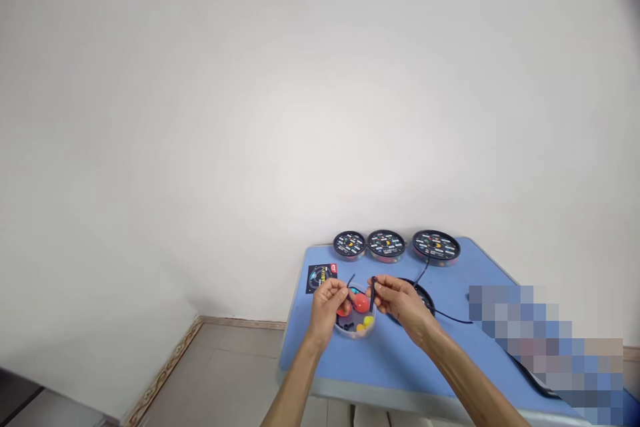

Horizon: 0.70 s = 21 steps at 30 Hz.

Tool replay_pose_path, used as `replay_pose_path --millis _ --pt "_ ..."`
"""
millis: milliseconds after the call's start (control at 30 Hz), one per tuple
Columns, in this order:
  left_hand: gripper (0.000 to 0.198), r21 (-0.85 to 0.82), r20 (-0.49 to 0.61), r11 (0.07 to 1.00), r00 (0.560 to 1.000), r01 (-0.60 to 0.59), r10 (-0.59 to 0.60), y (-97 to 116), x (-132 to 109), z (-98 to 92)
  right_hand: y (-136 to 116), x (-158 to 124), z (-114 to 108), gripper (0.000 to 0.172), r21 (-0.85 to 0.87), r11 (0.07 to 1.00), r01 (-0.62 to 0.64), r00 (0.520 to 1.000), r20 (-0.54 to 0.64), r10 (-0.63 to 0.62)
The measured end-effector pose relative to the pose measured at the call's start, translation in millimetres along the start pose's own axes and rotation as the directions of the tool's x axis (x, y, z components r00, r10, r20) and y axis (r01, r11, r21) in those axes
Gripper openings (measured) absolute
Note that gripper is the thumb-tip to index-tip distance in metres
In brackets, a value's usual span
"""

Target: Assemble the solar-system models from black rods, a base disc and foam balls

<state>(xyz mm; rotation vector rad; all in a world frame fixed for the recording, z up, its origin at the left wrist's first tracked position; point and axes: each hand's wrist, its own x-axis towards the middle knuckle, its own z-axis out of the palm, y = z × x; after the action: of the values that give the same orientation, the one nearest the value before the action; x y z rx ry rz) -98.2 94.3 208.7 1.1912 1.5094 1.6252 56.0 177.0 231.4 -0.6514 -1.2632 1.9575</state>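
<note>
My left hand [331,300] is over the left side of a round clear tub [354,333], fingers pinched on a thin dark stick [351,279]. Opposite it, my right hand [396,295] grips a thicker black rod [373,293] that points down over the tub's right rim. The two pieces are apart. Inside the tub lie red balls [361,302], a yellow ball [369,321], a smaller orange ball [360,327] and small black parts [349,326]. A round black lid [425,297] is partly hidden behind my right hand.
Three round tubs with printed black lids, a left one [349,243], a middle one [386,243] and a right one [437,245], line the blue table's [360,370] back edge by the wall. A black printed card [320,276] lies at left. Black cord [453,317] runs rightward toward a blurred-out area.
</note>
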Motion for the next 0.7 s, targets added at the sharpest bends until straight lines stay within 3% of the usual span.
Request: replay_pose_path --millis 167,300,500,700 --pt "0.035 -0.271 -0.129 0.961 0.988 0.044 -0.082 6.4 -16.0 3.6 11.1 -0.4 14.3 0.04 -0.017 1.0 -0.023 0.999 0.023 0.024" --pt "0.037 -0.349 -0.269 0.937 0.955 0.025 -0.125 5.8 -22.5 -10.8 17.8 -1.0 12.9 0.037 -0.069 0.998 -0.008 1.0 -0.013 0.007" --pt "0.041 -0.294 -0.398 0.956 0.907 0.017 -0.139 0.6 -29.7 -33.0 13.7 8.1 -1.7 0.03 -0.157 0.987 0.039 0.996 -0.076 -0.051" --pt "0.039 -0.151 -0.417 0.988 0.904 0.034 -0.095 -21.2 -35.1 -32.5 25.9 32.6 -4.9 0.016 -0.335 0.938 0.092 0.993 -0.035 -0.11"
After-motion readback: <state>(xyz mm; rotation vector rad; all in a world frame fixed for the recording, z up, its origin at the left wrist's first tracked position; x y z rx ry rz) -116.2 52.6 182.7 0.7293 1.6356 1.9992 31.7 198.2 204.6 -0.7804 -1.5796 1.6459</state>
